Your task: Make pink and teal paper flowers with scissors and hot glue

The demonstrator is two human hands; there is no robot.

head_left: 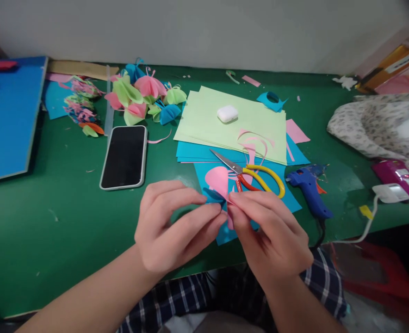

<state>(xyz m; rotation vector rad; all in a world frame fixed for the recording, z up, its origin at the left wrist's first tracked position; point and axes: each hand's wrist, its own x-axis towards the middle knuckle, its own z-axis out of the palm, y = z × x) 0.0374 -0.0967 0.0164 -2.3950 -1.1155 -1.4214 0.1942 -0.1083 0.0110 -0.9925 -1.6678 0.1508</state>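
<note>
Pinching folded paper [217, 181], left hand [168, 229] and right hand [272, 236] grips closed on it; scissors [238, 170], glue gun [308, 187] just behind.

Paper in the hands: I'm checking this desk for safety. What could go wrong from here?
The left hand and right hand pinch the paper by fingertips only; it may slip or crease. The scissors lie past the right hand and could get knocked. The glue gun cord hangs over the table edge; a snag might drag it off.

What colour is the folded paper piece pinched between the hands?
Pink with a blue part; the folded paper piece shows best in the head view.
</note>
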